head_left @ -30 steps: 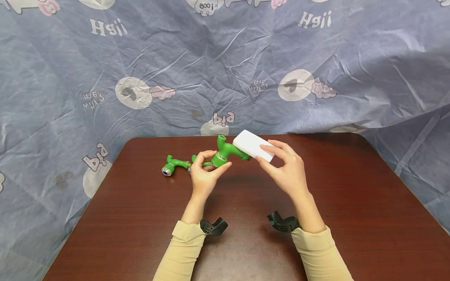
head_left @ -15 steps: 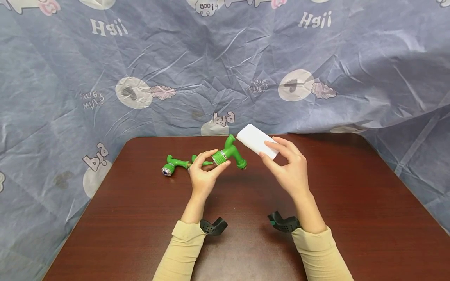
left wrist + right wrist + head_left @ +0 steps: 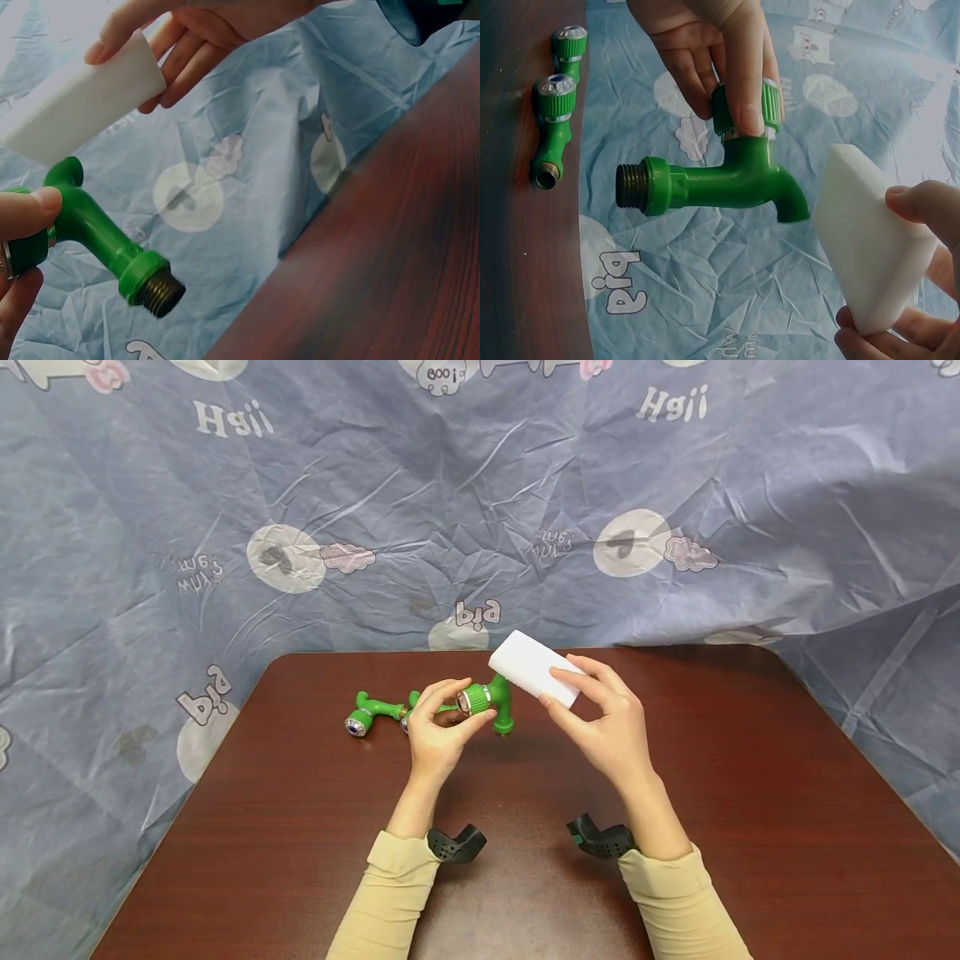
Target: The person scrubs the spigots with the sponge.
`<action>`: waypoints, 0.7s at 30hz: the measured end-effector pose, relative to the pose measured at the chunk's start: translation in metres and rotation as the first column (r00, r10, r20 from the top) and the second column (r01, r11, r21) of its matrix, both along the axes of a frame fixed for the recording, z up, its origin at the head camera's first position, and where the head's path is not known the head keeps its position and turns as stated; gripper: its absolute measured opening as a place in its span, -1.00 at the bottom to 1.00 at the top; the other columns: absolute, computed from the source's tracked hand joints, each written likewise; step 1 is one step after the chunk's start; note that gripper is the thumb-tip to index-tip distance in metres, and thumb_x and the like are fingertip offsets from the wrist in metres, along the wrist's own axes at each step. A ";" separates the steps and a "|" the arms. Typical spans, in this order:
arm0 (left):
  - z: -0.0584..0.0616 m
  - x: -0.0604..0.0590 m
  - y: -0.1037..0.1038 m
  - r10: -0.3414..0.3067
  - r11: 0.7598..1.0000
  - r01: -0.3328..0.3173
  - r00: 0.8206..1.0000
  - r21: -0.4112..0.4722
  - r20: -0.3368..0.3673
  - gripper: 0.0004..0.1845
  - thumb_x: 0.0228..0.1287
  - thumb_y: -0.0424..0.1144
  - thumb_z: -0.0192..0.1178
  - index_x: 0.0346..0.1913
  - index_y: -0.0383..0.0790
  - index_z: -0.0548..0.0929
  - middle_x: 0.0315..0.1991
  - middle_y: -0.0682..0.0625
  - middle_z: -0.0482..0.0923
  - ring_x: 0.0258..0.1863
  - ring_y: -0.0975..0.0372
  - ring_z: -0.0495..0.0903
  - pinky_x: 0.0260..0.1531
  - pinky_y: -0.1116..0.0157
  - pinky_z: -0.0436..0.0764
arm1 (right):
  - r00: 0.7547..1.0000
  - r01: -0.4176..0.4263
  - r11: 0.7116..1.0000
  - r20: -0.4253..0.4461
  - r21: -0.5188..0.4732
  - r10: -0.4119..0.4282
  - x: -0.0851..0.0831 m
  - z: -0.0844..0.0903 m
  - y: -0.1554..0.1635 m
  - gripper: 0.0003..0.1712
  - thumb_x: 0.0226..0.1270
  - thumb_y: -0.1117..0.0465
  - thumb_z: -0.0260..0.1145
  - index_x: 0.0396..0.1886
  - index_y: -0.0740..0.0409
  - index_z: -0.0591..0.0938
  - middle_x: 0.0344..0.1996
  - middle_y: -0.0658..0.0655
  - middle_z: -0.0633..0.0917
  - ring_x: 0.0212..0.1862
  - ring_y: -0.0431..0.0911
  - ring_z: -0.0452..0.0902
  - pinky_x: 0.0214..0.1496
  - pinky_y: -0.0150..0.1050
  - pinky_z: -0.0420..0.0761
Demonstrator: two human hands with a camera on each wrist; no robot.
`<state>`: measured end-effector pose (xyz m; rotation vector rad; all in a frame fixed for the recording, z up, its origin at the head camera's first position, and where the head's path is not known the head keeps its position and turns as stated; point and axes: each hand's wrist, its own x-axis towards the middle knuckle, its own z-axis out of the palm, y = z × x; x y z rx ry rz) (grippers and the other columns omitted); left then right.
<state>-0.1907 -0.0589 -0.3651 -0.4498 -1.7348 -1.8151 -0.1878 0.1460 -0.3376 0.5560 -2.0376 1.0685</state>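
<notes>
My left hand (image 3: 438, 727) pinches a green tap (image 3: 727, 184) by its ribbed knob, holding it above the table. The tap's threaded brass end (image 3: 163, 294) points away from the knob, and its curved spout lies close to a white sponge block (image 3: 534, 667). With thumb and fingers my right hand (image 3: 607, 714) grips that sponge at one end. In the right wrist view a small gap shows between sponge and spout. The sponge covers part of the tap in the head view.
Two more green taps lie on the dark red-brown table (image 3: 300, 827), one tap (image 3: 371, 712) at the left and another tap (image 3: 570, 52) partly behind my left hand in the head view. A printed blue-grey cloth (image 3: 450, 485) hangs behind the table.
The tap has turned in my left hand, its threaded end swinging from right to downward. The sponge left the tap's body, rose to the right, then came back left and lower near the spout.
</notes>
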 end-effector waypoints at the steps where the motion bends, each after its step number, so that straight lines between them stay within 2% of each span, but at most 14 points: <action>1: 0.000 0.001 0.000 0.005 1.000 -0.005 1.000 -0.006 0.001 -0.50 -0.25 -0.62 0.45 -0.09 -0.55 0.61 -0.13 -0.37 0.52 -0.23 0.20 0.51 -0.36 0.23 0.66 | 1.000 -0.003 1.000 -0.004 0.006 0.003 0.000 0.000 -0.001 -0.61 -0.10 0.26 0.54 -0.16 0.08 0.74 -0.05 0.10 0.64 -0.02 -0.02 0.55 -0.06 -0.37 0.44; 6: 0.000 0.002 0.000 0.028 0.999 -0.028 0.999 -0.025 0.021 -0.50 -0.23 -0.59 0.46 -0.09 -0.53 0.57 -0.15 -0.33 0.51 -0.24 0.11 0.54 -0.34 0.19 0.67 | 0.999 -0.019 0.998 -0.026 0.056 0.021 0.003 -0.001 -0.009 -0.62 -0.10 0.21 0.54 -0.17 0.08 0.74 -0.06 0.10 0.64 -0.02 -0.03 0.55 -0.05 -0.29 0.50; 13: 0.002 0.003 0.001 0.055 0.998 -0.055 0.998 -0.037 -0.004 -0.55 -0.24 -0.61 0.46 -0.18 -0.54 0.54 -0.16 -0.29 0.43 -0.18 -0.12 0.46 -0.35 0.13 0.67 | 0.999 -0.023 0.988 -0.034 0.155 0.029 0.006 -0.006 -0.025 -0.63 -0.09 0.15 0.53 -0.18 0.07 0.74 -0.05 0.14 0.63 -0.04 0.01 0.55 -0.14 -0.08 0.55; 16: 0.002 0.003 0.000 0.064 0.997 -0.065 0.998 -0.034 -0.009 -0.55 -0.25 -0.60 0.46 -0.20 -0.54 0.53 -0.19 -0.29 0.43 -0.19 -0.11 0.47 -0.36 0.14 0.67 | 0.998 0.013 0.981 -0.060 0.191 -0.002 0.006 -0.009 -0.028 -0.64 -0.08 0.14 0.52 -0.19 0.05 0.75 -0.06 0.15 0.63 -0.07 0.04 0.55 -0.17 -0.05 0.56; 21: 0.001 0.002 0.001 0.037 0.999 -0.037 0.999 -0.025 -0.007 -0.54 -0.27 -0.62 0.47 -0.20 -0.57 0.53 -0.18 -0.32 0.43 -0.21 -0.06 0.49 -0.37 0.19 0.67 | 0.987 0.122 0.966 -0.133 0.228 -0.093 0.002 -0.014 -0.027 -0.66 -0.10 0.17 0.53 -0.23 0.08 0.76 -0.07 0.22 0.62 -0.12 0.12 0.54 -0.17 -0.01 0.56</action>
